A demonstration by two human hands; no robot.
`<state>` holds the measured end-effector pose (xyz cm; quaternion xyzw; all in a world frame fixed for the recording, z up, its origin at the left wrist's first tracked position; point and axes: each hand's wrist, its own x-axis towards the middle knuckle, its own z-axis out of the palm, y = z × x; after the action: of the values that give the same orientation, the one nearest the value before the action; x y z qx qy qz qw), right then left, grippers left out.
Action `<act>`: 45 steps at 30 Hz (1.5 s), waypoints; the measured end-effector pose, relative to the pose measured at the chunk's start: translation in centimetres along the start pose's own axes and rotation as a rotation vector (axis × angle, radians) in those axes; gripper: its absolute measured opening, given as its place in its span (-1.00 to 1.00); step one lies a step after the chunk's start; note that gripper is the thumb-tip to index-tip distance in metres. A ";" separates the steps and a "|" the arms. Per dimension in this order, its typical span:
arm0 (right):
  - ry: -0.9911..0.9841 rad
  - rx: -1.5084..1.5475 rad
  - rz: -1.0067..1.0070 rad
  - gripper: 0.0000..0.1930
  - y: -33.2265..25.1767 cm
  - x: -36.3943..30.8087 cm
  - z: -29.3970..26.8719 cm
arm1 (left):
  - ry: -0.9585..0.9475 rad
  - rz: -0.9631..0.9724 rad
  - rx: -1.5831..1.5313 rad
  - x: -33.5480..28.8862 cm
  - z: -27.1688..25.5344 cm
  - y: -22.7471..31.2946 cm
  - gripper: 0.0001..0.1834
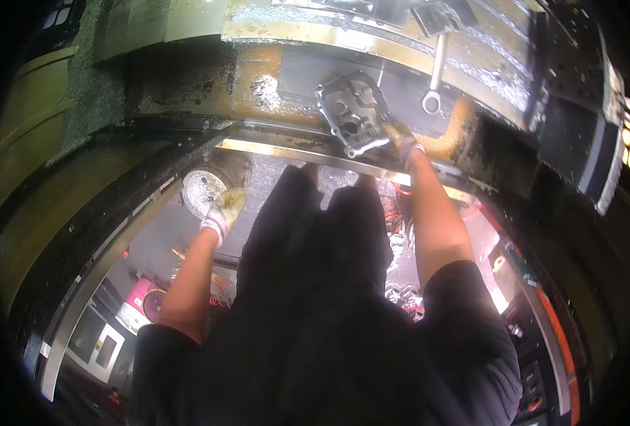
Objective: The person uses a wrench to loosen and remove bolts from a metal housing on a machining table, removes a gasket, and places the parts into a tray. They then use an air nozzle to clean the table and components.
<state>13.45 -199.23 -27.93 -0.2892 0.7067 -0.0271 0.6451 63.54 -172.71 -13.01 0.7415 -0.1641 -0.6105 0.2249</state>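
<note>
A grey cast metal housing [355, 110], with cavities and small lugs round its rim, is tilted above the machine's front sill. My right hand [400, 140], in a pale work glove, grips its right-hand lower edge; the fingertips are partly hidden. Down to the left, my gloved left hand [226, 207] is curled closed, with nothing visible in it. It hangs close to a round container [200, 190] speckled with bright bits. A ring-ended wrench [433, 99] lies beyond the housing, to its right, apart from both hands.
Metal chips cover the machine bed [492, 78] at the back. The bright metal sill [293, 151] crosses in front of my legs. Behind me on the left stands a pink and white drum [139, 302]. Several metal parts [405, 295] lie low on the right.
</note>
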 end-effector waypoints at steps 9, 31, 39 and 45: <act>-0.050 0.004 -0.069 -0.67 0.8 -4.0 2.5 | 0.030 -0.048 0.189 0.2 7.4 0.4 -0.56; 0.049 0.016 -1.425 -0.48 -23.4 -18.5 -14.2 | 0.222 0.714 0.679 -2.5 33.9 53.4 0.03; -0.686 1.230 -0.673 -0.42 -33.7 -13.0 -14.4 | -0.016 0.884 1.064 9.4 36.1 69.3 -0.08; -0.648 1.408 -0.686 -0.48 -34.2 -9.7 -20.3 | -0.142 0.972 1.270 8.2 47.8 74.3 -0.02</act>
<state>7.44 -230.16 -1.83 -0.0122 0.1785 -0.5709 0.8013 20.68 -246.14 12.46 0.5327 -0.7985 -0.2801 -0.0103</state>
